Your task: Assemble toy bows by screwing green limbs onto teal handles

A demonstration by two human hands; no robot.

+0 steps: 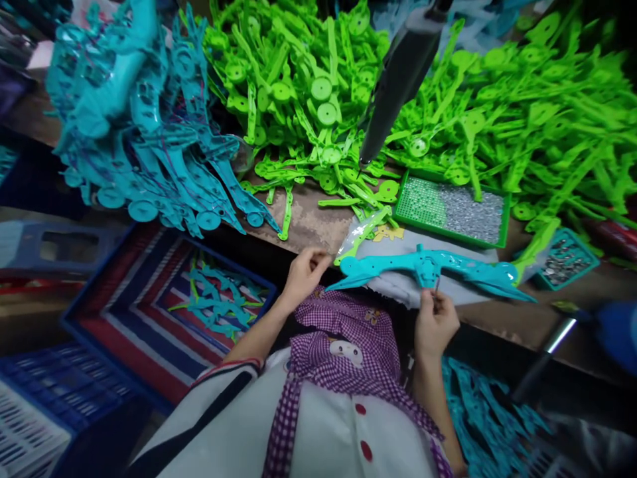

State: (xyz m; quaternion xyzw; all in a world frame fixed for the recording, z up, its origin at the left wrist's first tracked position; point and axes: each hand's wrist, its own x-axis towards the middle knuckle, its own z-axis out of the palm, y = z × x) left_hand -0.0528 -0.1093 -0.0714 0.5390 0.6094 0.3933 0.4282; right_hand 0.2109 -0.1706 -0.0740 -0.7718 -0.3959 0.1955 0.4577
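Your left hand (306, 275) is half curled, whether it grips anything I cannot tell; your right hand (436, 322) pinches the middle stem (426, 279) of the turquoise part (425, 264); its long axis runs left to right along the worktop (306, 226), stem pointing toward you.

Colour record: turquoise part (426, 264), lime-green heaped parts (321, 89).
On my remote feed I log: apron (318, 368), purple-and-white check; shirt (323, 435), pale with red buttons (365, 451); lining (122, 312), red-white-blue stripes; tray (450, 234), green.
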